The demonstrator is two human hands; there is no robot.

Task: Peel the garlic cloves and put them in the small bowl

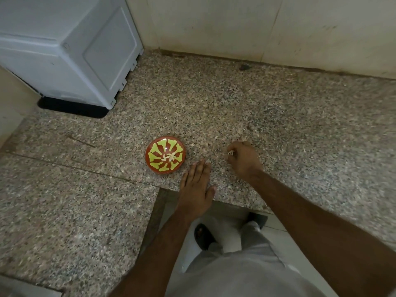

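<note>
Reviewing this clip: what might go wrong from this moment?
The right hand grips something small and pale, probably garlic; skin bits may scatter over the speckled granite counter and be hard to spot. The left hand lies flat beside the small bowl and might nudge it, spilling the peeled cloves.

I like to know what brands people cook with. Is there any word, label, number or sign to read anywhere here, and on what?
None: no writing can be read in this view.
The small bowl bears only a red and yellow painted pattern, no letters.
The white appliance shows plain panels, no label or brand.
The stone counter and the wall carry only speckles and marks.
</note>
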